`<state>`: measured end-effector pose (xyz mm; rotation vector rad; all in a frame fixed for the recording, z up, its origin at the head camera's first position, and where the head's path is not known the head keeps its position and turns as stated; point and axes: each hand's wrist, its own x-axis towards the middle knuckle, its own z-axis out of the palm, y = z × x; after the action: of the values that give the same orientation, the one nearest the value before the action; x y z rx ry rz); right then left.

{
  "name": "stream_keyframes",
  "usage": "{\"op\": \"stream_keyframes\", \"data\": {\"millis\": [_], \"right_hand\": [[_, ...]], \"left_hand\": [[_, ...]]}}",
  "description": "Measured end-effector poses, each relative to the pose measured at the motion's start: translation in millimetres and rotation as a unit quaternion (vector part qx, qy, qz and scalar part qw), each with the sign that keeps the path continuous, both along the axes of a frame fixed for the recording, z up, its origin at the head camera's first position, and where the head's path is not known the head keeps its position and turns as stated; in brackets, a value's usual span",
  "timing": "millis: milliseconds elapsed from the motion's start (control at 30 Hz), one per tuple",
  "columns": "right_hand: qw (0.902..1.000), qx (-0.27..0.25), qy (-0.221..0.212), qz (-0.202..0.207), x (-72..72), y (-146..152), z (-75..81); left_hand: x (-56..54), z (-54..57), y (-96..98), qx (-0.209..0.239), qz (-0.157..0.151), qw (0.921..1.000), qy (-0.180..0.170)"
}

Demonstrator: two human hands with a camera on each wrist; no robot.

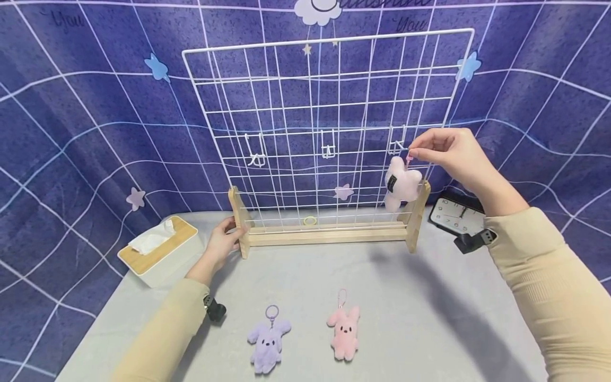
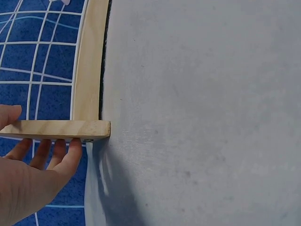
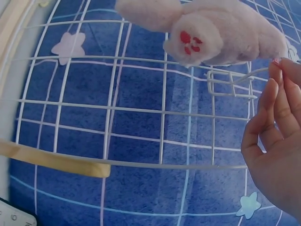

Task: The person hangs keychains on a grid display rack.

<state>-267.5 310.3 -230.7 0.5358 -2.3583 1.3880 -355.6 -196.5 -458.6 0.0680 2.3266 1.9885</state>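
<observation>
My right hand [image 1: 453, 154] pinches the pink strap of a pale pink plush keychain [image 1: 404, 183], which hangs by the right wire hook [image 1: 396, 147] with its back and black label towards the head camera. In the right wrist view the plush [image 3: 235, 33] shows a red paw print, and the hook [image 3: 221, 84] is close to my fingertips. Whether the strap is over the hook I cannot tell. At the white wire grid's [image 1: 324, 95] lower left, my left hand [image 1: 223, 241] grips the wooden foot [image 2: 56, 128] between thumb and fingers.
A purple plush keychain [image 1: 267, 345] and a pink one [image 1: 345, 334] lie on the table in front. Two more hooks hang on the grid, one left [image 1: 256, 158], one middle [image 1: 328, 150]. A tissue box [image 1: 186, 233] stands left, a clock [image 1: 455, 216] right. Behind the grid lies a yellow ring [image 1: 310, 220].
</observation>
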Motion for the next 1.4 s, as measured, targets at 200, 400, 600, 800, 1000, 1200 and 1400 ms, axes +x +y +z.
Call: {"op": "stream_keyframes", "data": {"millis": [200,400,600,800,1000,1200,1400], "right_hand": [[0.9998,0.000,0.000,-0.018,-5.8,-2.7,4.4],[0.9994,-0.006,-0.005,-0.033,-9.6,-3.5,5.0],[0.9991,-0.007,-0.005,-0.041,-13.0,-2.5,3.2],[0.9991,-0.002,0.000,-0.042,-16.6,-2.4,0.4],[0.9991,0.004,0.003,-0.041,-22.8,-3.7,-3.6],[0.9988,0.012,0.008,-0.048,-27.9,-4.4,-5.4],[0.9986,0.012,0.007,-0.052,-29.5,-6.5,-5.0]], "left_hand": [[-0.2,-0.6,-0.2,-0.002,-0.001,1.0000,0.001],[1.5,0.5,0.1,-0.002,-0.001,1.0000,0.002],[0.6,0.1,0.2,-0.002,0.000,1.0000,0.003],[-0.4,-1.4,-1.2,0.004,0.001,1.0000,0.001],[-0.2,-1.3,-1.3,0.008,-0.001,1.0000,-0.004],[-0.3,-0.4,-1.9,0.013,-0.004,0.9999,-0.005],[-0.4,0.6,-2.3,0.016,-0.006,0.9999,-0.004]]}}
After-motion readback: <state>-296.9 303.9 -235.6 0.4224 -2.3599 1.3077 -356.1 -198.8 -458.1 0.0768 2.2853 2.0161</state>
